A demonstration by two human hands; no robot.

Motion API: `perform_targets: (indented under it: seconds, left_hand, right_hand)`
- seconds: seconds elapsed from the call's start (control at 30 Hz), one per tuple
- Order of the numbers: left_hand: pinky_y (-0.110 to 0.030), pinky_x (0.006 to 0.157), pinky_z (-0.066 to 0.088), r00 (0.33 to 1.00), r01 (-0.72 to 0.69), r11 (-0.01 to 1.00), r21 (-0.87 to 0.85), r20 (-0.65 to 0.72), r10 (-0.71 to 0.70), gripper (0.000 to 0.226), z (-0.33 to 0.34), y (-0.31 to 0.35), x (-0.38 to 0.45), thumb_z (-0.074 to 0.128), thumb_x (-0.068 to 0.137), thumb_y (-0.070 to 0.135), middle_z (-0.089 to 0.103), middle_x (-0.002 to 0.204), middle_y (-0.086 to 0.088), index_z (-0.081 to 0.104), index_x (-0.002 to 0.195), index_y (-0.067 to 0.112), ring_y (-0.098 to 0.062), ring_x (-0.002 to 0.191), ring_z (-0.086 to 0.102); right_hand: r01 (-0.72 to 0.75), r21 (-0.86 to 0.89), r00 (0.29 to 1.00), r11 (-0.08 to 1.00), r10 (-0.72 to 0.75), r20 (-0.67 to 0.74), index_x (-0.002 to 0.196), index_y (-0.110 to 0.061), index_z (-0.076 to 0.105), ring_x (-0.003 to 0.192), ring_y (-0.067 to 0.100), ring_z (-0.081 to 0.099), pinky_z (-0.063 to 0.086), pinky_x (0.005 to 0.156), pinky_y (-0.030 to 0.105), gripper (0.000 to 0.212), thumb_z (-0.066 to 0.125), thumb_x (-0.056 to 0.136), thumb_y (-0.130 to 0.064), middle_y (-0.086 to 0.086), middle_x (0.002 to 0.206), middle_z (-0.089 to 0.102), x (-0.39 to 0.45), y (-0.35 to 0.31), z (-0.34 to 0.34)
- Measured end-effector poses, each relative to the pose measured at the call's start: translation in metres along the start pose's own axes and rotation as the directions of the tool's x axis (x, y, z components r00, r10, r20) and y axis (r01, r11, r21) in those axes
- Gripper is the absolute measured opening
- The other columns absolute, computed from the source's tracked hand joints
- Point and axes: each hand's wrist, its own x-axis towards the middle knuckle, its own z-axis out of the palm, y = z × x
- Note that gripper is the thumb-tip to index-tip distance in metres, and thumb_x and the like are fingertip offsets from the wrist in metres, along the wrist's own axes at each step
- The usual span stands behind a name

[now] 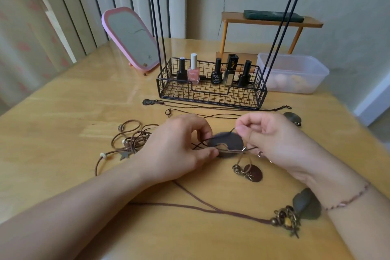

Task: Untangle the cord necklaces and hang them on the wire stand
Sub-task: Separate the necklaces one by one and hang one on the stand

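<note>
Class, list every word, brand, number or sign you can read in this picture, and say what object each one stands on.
"ydby": printed vertically on the cap of the tall gold and black bottle in the wire basket.
"OUME...": white label on the middle black bottle; only partly legible, smaller lines blurred.
Pink nail polish bottle: script label, too blurred to read.
Pink mirror: small round emblem near its lower edge, unreadable.
Other two black bottles: no readable text.

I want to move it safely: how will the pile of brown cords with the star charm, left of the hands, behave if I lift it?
The brown cord pile would probably sag and trail, since its thin loops lie limp on the table. It looks light. Its overlapping loops and the star charm may snag.
</note>
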Motion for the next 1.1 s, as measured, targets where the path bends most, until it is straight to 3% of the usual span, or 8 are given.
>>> perform_targets:
  seconds: [0.07, 0.17, 0.3, 0.47, 0.57, 0.7, 0.83, 1.1]
  left_hand:
    - [-0.031, 0.064, 0.046, 1.000, 0.022, 0.993, -0.116, 0.019, -0.020, 0.023, -0.002, -0.003, 0.002, 0.083, 0.077, 0.033, 0.059, 0.074, 0.009, 0.061, 0.076, 0.027, -0.011, 0.072, 0.052]
    - [-0.022, 0.060, 0.045, 0.999, 0.023, 0.995, -0.102, 0.026, -0.021, 0.018, 0.001, -0.007, 0.001, 0.082, 0.080, 0.032, 0.064, 0.074, 0.007, 0.064, 0.080, 0.028, -0.010, 0.071, 0.056]
    - [-0.009, 0.071, 0.044, 0.999, -0.047, 0.989, -0.139, -0.030, 0.043, 0.060, -0.002, -0.013, 0.000, 0.080, 0.083, 0.018, 0.068, 0.087, 0.014, 0.056, 0.132, 0.045, -0.005, 0.082, 0.062]
    - [-0.021, 0.070, 0.054, 0.982, -0.084, 0.923, -0.375, -0.189, 0.013, 0.006, -0.002, -0.018, 0.004, 0.073, 0.087, 0.024, 0.067, 0.111, 0.013, 0.074, 0.094, 0.024, -0.009, 0.084, 0.069]
    - [-0.023, 0.080, 0.052, 0.951, -0.131, 0.877, -0.462, -0.309, -0.021, 0.007, -0.008, -0.025, 0.006, 0.073, 0.088, 0.034, 0.064, 0.118, 0.013, 0.071, 0.093, 0.030, -0.009, 0.105, 0.064]
    - [-0.026, 0.065, 0.050, 0.909, -0.219, 0.696, -0.684, -0.402, -0.110, 0.004, -0.017, -0.028, 0.007, 0.063, 0.096, 0.015, 0.067, 0.081, 0.006, 0.064, 0.099, 0.015, -0.013, 0.069, 0.060]
    - [-0.028, 0.067, 0.059, 0.849, -0.177, 0.562, -0.808, -0.414, -0.328, 0.009, -0.027, -0.026, 0.010, 0.044, 0.103, 0.009, 0.067, 0.090, -0.008, 0.052, 0.105, 0.013, -0.019, 0.070, 0.070]
    - [-0.030, 0.075, 0.057, 0.777, -0.284, 0.585, -0.760, -0.540, -0.323, 0.011, -0.055, -0.021, 0.018, 0.044, 0.105, 0.010, 0.072, 0.097, -0.012, 0.053, 0.103, 0.016, -0.025, 0.083, 0.073]
  right_hand:
    - [0.012, 0.011, 1.000, 1.000, -0.012, 0.009, 0.081, -0.018, 0.065, 0.047, 0.007, 0.045, 0.040, 0.050, 0.019, 0.020, 0.058, 0.100, -0.020, -0.002, 0.064, 0.068, -0.002, -0.004, 0.002]
    - [0.085, -0.337, 0.986, 0.938, -0.128, -0.107, 0.081, -0.026, 0.062, 0.047, 0.004, 0.056, 0.041, 0.053, 0.019, 0.016, 0.061, 0.097, -0.028, -0.007, 0.060, 0.069, 0.000, -0.002, 0.007]
    - [0.012, -0.478, 0.989, 0.879, -0.082, -0.125, 0.076, -0.027, 0.061, 0.039, 0.002, 0.047, 0.037, 0.047, 0.020, 0.020, 0.065, 0.095, -0.029, -0.010, 0.045, 0.058, 0.001, 0.000, 0.005]
    - [-0.047, -0.500, 0.988, 0.865, -0.033, -0.149, 0.075, -0.028, 0.062, 0.035, 0.002, 0.045, 0.033, 0.049, 0.023, 0.019, 0.067, 0.093, -0.035, -0.011, 0.041, 0.053, 0.004, 0.003, -0.002]
    - [-0.072, -0.542, 0.983, 0.838, -0.032, -0.181, 0.077, -0.029, 0.063, 0.042, 0.002, 0.042, 0.035, 0.050, 0.025, 0.018, 0.068, 0.092, -0.036, -0.007, 0.044, 0.051, 0.003, 0.002, -0.009]
    - [-0.105, -0.550, 0.989, 0.829, 0.027, -0.149, 0.079, -0.027, 0.066, 0.049, 0.008, 0.046, 0.037, 0.052, 0.028, 0.017, 0.068, 0.092, -0.036, -0.005, 0.052, 0.055, -0.001, -0.003, -0.022]
    - [-0.105, -0.549, 0.985, 0.829, 0.161, 0.056, 0.080, -0.026, 0.065, 0.037, 0.004, 0.046, 0.040, 0.055, 0.027, 0.018, 0.068, 0.091, -0.040, -0.007, 0.045, 0.058, -0.013, -0.010, -0.025]
    - [0.023, -0.711, 0.975, 0.703, 0.143, 0.172, 0.082, -0.028, 0.060, 0.045, -0.002, 0.050, 0.047, 0.058, 0.029, 0.019, 0.068, 0.090, -0.042, -0.022, 0.049, 0.058, -0.020, -0.012, -0.016]
